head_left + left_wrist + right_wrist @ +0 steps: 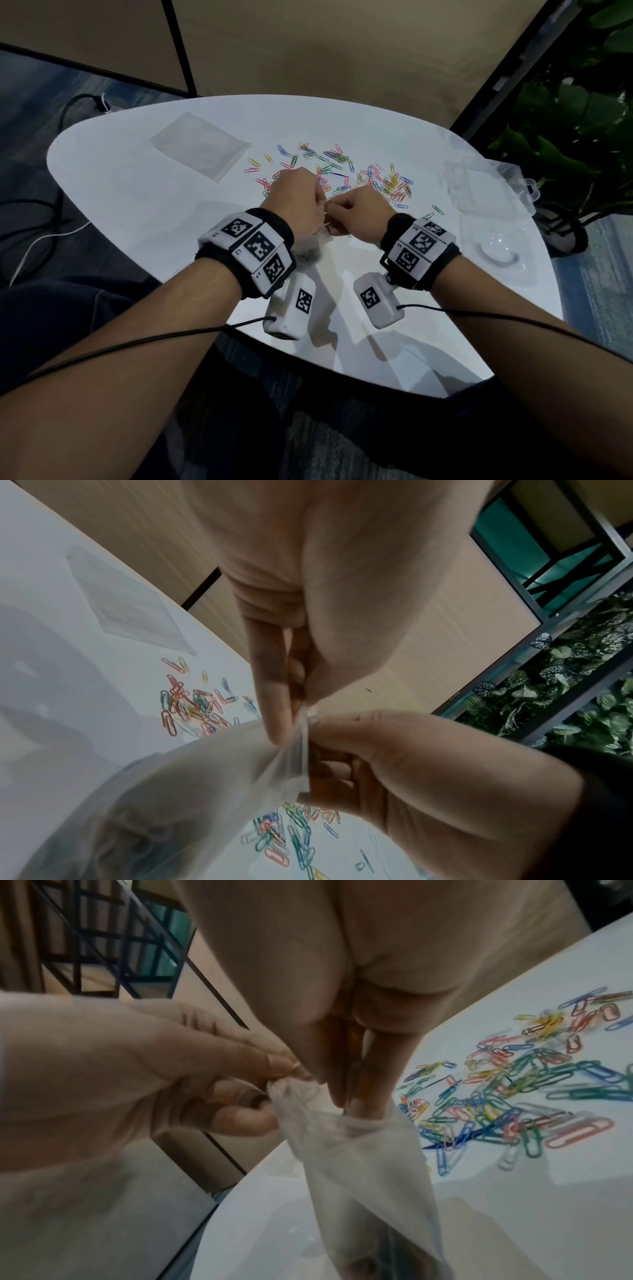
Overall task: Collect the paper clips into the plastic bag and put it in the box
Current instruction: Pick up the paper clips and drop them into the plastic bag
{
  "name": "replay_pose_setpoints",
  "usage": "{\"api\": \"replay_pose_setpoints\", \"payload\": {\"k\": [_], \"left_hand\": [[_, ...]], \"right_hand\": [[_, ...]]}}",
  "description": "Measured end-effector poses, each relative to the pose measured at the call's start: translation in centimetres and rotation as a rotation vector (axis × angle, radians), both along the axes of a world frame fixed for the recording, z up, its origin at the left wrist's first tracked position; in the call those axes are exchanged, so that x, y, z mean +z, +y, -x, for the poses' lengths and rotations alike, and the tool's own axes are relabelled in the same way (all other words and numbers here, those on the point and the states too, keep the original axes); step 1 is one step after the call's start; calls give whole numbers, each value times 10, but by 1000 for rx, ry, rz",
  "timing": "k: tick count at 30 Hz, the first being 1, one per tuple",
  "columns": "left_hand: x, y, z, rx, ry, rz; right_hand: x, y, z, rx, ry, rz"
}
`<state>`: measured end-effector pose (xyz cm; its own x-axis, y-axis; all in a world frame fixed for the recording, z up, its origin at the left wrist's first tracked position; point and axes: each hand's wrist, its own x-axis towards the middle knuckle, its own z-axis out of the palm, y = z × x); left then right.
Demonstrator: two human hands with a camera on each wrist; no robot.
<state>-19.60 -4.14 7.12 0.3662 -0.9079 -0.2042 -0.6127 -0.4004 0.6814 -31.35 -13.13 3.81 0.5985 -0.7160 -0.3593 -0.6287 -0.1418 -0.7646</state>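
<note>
A clear plastic bag (pixel 310 247) hangs between my two hands just above the white table (pixel 137 205). My left hand (pixel 322 205) pinches one side of its mouth (pixel 301 739) between thumb and forefinger. My right hand (pixel 335 209) pinches the other side, fingertips (pixel 363 1110) dipping into the opening. Dim clips show through the bag's bottom (pixel 137 840). Several coloured paper clips (pixel 342 171) lie scattered on the table beyond my hands, also seen as paper clips (pixel 514 1096) in the right wrist view. A clear plastic box (pixel 479 185) stands at the right.
A flat stack of spare clear bags (pixel 202 147) lies at the table's far left. A clear lid-like tray (pixel 496 255) sits near the right edge. A leafy plant (pixel 582 120) stands beyond the table on the right; cables (pixel 44 236) run on the floor at left.
</note>
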Motion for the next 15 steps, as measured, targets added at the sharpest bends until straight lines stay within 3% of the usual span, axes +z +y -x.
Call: {"api": "replay_pose_setpoints", "payload": {"k": [4, 7, 9, 11, 12, 15], "left_hand": [[5, 1, -7, 29, 18, 12], [4, 3, -15, 39, 30, 2], [4, 5, -19, 35, 26, -2], [2, 5, -21, 29, 15, -6], [2, 5, -21, 24, 2, -10], [4, 7, -22, 10, -9, -18]], "right_hand": [[21, -27, 7, 64, -148, -139], [13, -67, 23, -99, -194, -92], [-18, -106, 38, -199, 71, 105], [-49, -138, 57, -165, 495, 247], [-63, -151, 64, -168, 602, 264], [-79, -163, 66, -163, 629, 250]]}}
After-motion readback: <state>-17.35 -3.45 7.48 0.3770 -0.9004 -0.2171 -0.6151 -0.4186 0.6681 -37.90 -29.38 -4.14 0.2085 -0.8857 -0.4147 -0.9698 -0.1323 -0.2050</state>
